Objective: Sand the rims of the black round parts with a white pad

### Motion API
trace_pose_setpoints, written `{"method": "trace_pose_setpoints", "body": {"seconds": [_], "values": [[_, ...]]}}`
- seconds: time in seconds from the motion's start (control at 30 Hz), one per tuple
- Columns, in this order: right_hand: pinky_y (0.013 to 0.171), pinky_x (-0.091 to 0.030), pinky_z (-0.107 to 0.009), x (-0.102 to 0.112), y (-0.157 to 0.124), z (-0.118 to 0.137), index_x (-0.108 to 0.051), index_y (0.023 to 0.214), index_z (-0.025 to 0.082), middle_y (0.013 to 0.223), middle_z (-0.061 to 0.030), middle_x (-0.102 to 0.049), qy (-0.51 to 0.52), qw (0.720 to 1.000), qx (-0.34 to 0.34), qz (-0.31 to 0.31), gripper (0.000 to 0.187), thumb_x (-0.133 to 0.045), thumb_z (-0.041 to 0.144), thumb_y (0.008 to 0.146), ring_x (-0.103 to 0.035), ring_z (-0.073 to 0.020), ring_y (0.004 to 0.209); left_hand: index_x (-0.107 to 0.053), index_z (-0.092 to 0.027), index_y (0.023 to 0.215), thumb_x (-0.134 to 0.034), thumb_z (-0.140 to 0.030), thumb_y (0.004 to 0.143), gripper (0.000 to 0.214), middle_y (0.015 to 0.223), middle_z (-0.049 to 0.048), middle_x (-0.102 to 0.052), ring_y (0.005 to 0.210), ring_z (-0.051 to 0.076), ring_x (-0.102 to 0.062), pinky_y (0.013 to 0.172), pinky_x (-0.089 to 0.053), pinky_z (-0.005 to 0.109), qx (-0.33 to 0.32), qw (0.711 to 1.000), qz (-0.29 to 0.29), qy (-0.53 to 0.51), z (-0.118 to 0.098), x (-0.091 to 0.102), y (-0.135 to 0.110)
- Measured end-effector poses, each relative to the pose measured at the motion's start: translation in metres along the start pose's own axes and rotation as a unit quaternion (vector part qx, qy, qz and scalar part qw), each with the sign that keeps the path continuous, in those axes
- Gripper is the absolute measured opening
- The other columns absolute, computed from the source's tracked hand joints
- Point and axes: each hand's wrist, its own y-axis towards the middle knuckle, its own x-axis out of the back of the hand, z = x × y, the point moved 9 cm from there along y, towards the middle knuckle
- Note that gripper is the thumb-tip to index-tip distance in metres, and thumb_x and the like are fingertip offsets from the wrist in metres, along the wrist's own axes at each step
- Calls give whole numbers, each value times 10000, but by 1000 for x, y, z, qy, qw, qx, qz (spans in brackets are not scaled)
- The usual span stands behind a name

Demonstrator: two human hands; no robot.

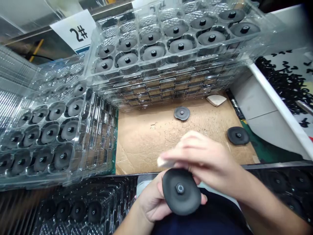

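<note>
My left hand point(156, 199) grips a black round-cornered disc point(181, 204) with a small hub in its middle, the hub side facing me. Just above the disc's upper edge, my right hand point(202, 156) is closed on a small white block point(164, 162), its pale end poking out past the fingertips. Motion blurs the right hand slightly, and whether the block touches the disc I cannot tell. On the cardboard point(137, 140) beyond lie a similar disc point(182, 113) and, farther right, another disc point(238, 135).
A stack of clear trays point(156, 73) with discs in their pockets stands at the back. More clear trays point(75, 156) are on the left, and black trays point(117, 195) lie below. A white wedge point(216, 100) rests near a white bin wall point(276, 104); small black parts point(281, 78) lie beyond.
</note>
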Motion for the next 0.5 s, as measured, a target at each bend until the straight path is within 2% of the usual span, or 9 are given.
{"method": "trace_pose_setpoints", "body": {"seconds": [0.1, 0.17, 0.23, 0.33, 0.43, 0.5], "values": [[727, -485, -248, 2, -21, -56, -606, 1153, 252, 943, -5, -671, -17, 985, -158, -62, 289, -525, 163, 891, -600, -136, 837, -711, -223, 992, -841, -281, 557, 458, 951, 32, -737, 791, 218, -715, 737, -573, 292, 45, 992, 96, -64, 5, -13, -3], [659, -519, -249, -14, -41, -88, -581, 1180, 253, 937, -16, -659, -35, 969, -236, -59, 313, -519, 202, 877, -620, -140, 760, -689, -191, 1037, -837, -290, 567, 503, 994, 51, -725, 848, 222, -703, 709, -576, 254, 36, 989, 116, -89, 1, -14, -4], [636, -534, -273, -32, -59, -108, -625, 1089, 223, 937, -48, -635, -66, 959, -272, -55, 259, -473, 222, 879, -625, -154, 723, -675, -128, 1050, -833, -305, 570, 535, 993, 83, -713, 866, 229, -691, 671, -579, 232, 29, 988, 120, -95, -2, -13, -5], [718, -539, -358, -53, -76, -120, -675, 980, 214, 1105, -105, -580, -120, 948, -290, -55, 279, -414, 233, 883, -636, -218, 865, -671, -117, 1049, -828, -308, 572, 538, 1026, 99, -694, 875, 239, -687, 662, -583, 235, 12, 989, 109, -101, -9, -9, -5], [683, -545, -391, -62, -85, -118, -646, 1107, 218, 1247, -132, -507, -158, 941, -295, -50, 329, -467, 254, 834, -634, -261, 889, -675, -137, 1038, -823, -308, 590, 502, 1018, 95, -696, 916, 242, -679, 694, -584, 250, -13, 991, 85, -99, -17, -2, -6], [623, -543, -381, -64, -88, -117, -625, 1154, 190, 1213, -156, -519, -172, 940, -291, -51, 379, -463, 240, 815, -639, -256, 822, -670, -147, 1049, -824, -340, 580, 529, 1021, 89, -699, 948, 246, -672, 725, -582, 263, -34, 992, 70, -99, -21, 3, -8]]}}
